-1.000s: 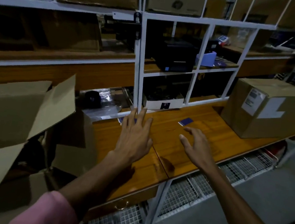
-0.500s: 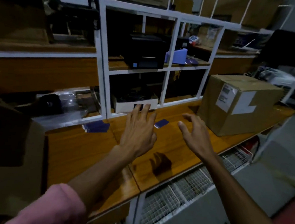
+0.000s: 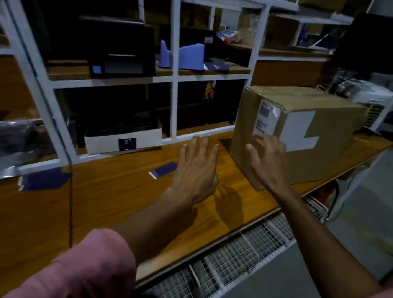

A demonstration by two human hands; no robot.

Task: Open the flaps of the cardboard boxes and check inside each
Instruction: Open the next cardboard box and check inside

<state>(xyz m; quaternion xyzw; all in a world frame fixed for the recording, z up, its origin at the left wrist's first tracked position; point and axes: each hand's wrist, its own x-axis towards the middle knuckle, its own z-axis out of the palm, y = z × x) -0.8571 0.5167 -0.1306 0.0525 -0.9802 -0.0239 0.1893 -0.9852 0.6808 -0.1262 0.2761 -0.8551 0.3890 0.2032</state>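
Fingers of both hands spread, empty, beside the closed rectangular cardboard box.

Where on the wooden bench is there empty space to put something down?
Bare wood lies between the small blue card and the dark blue sheet, and along the bench front edge there. It is crowded by the closed cardboard box, where the left hand and right hand reach.

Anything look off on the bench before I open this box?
Nothing serious. The closed cardboard box looks intact, flaps shut. A small blue card lies loose on the wooden bench, and blue cards lie at the shelf edge.
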